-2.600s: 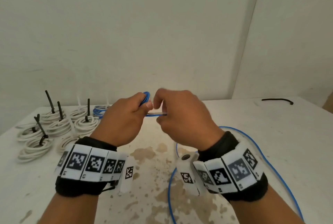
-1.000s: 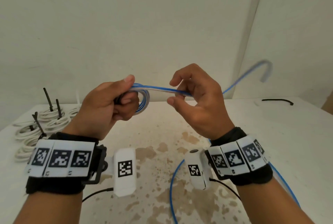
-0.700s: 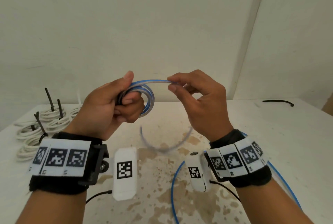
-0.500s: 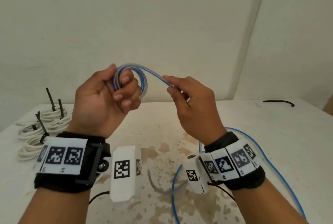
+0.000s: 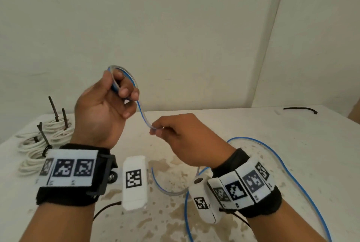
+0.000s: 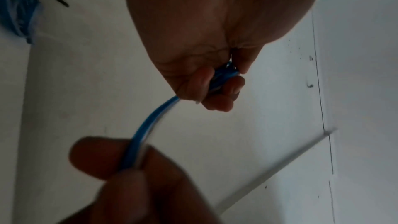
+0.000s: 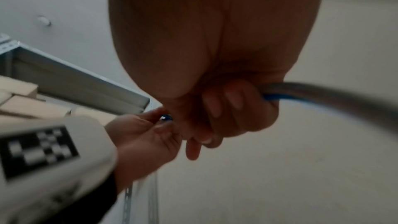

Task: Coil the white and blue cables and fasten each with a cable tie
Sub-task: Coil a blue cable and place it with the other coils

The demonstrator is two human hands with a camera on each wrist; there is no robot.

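Note:
My left hand (image 5: 109, 103) is raised above the table and grips a small coil of blue cable (image 5: 124, 75) in its curled fingers. From that coil the blue cable (image 6: 148, 125) runs down to my right hand (image 5: 175, 134), which pinches it between thumb and fingers. Behind the right hand the rest of the cable (image 5: 280, 163) loops loosely across the table (image 5: 253, 125). In the left wrist view the coil (image 6: 224, 76) sits in the left fingers (image 6: 193, 84). In the right wrist view the cable (image 7: 301, 91) leaves the right fist, blurred.
Several coiled white cables (image 5: 39, 144) fastened with black ties (image 5: 43, 136) lie at the table's left. A loose black cable tie (image 5: 300, 109) lies at the far right. A tied blue coil (image 6: 17, 16) shows in the left wrist view. Walls stand close behind.
My left hand has risen and turned with the coil. My right hand has dropped lower and slid along the cable, which now slopes down from left to right.

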